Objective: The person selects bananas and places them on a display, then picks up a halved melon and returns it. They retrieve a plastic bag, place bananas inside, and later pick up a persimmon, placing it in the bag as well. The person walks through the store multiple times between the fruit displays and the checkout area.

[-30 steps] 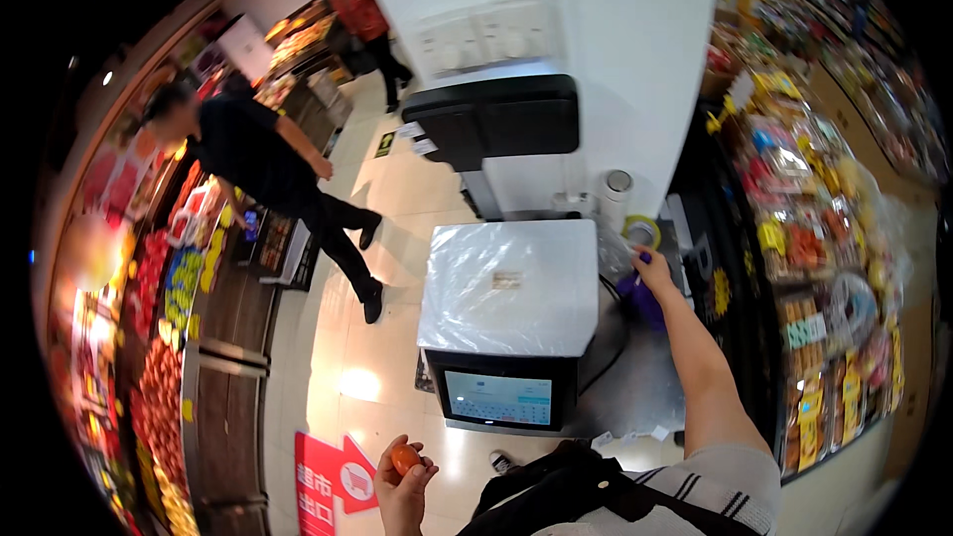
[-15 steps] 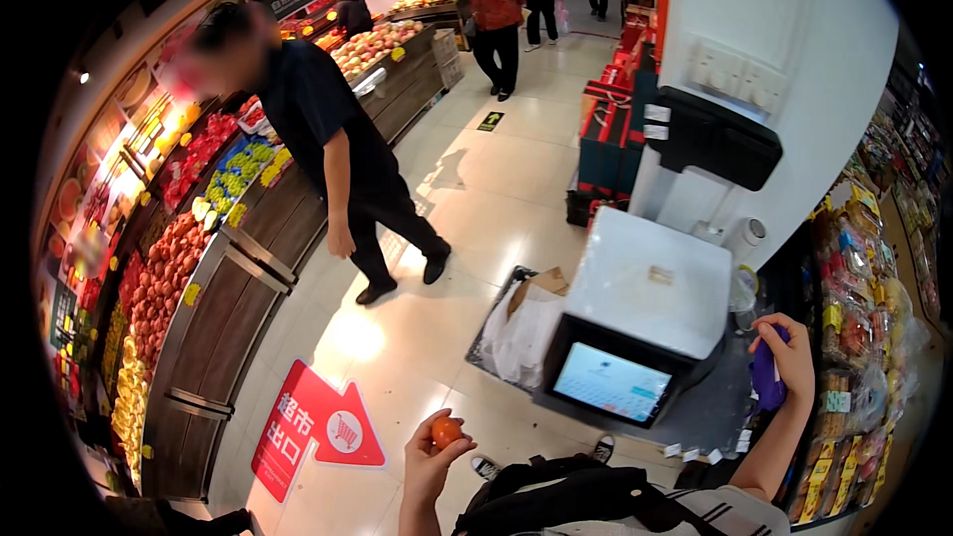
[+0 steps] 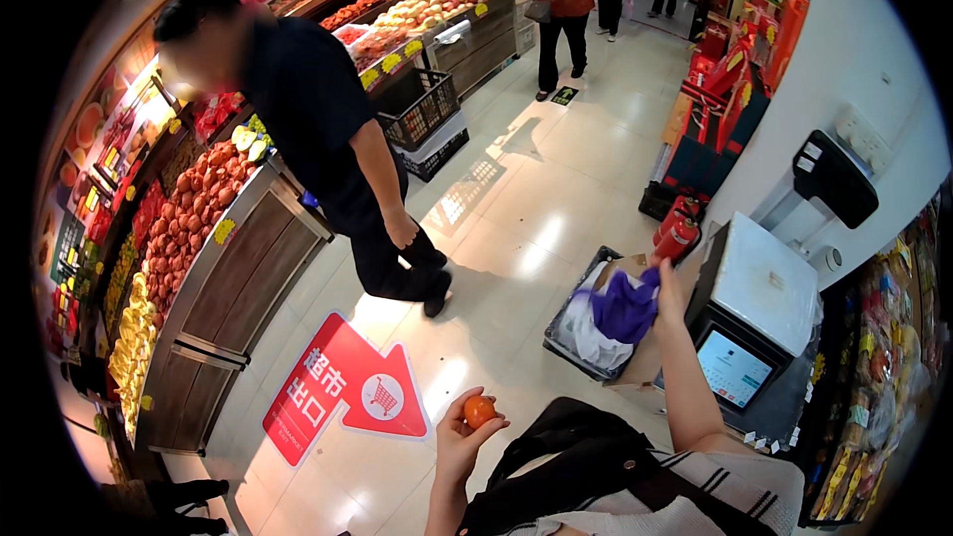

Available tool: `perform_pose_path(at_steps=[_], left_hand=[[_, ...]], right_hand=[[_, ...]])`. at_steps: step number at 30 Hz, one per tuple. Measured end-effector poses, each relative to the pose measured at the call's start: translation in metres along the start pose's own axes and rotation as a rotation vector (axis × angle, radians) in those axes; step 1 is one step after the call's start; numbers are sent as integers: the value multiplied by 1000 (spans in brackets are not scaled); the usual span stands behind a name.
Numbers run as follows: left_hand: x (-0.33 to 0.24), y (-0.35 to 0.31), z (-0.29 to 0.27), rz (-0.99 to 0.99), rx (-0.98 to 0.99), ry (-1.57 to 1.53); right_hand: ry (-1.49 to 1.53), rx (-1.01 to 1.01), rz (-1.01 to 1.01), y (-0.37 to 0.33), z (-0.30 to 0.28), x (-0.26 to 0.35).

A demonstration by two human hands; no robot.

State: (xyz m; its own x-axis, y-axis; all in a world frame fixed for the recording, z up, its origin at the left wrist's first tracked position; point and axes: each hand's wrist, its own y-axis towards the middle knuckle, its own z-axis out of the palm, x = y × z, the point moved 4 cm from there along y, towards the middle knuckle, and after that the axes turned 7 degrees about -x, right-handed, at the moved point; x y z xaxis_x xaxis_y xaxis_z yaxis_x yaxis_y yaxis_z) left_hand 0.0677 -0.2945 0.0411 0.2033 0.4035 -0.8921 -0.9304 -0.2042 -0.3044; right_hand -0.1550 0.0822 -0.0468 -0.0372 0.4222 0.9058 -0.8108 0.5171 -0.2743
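Note:
My left hand (image 3: 455,445), low in the middle, is closed around a small round orange-red fruit (image 3: 479,411); its exact kind I cannot make out. Farther forward and to the right, my right hand (image 3: 671,296) grips a crumpled purple cloth (image 3: 625,308). The cloth hangs over a dark crate (image 3: 562,334) with white plastic (image 3: 581,328) and brown cardboard inside. Whether the cloth touches that plastic I cannot tell. Right of my right forearm stands a white weighing machine (image 3: 759,283) with a lit screen (image 3: 733,367).
A person in dark clothes (image 3: 308,129) stands left beside the sloping produce stand (image 3: 218,303). A red arrow sticker (image 3: 387,392) lies on the tiled floor. Fire extinguishers (image 3: 677,230) stand behind the crate. Packaged goods (image 3: 874,377) fill the right side. Other people (image 3: 568,0) are farther off.
My right hand has swung left and forward with the purple cloth, from beside the weighing machine to over the crate. The view has turned right. My left hand keeps the fruit.

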Motion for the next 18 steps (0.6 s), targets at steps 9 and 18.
perform_pose_path(at_steps=[9,18], left_hand=[[-55,159,-72,-31,-79,-9],[-127,378,-129,-31,-142,-110]], right_hand=[[14,-131,561,111,-14,-255],[8,320,719,118,432,-243]])
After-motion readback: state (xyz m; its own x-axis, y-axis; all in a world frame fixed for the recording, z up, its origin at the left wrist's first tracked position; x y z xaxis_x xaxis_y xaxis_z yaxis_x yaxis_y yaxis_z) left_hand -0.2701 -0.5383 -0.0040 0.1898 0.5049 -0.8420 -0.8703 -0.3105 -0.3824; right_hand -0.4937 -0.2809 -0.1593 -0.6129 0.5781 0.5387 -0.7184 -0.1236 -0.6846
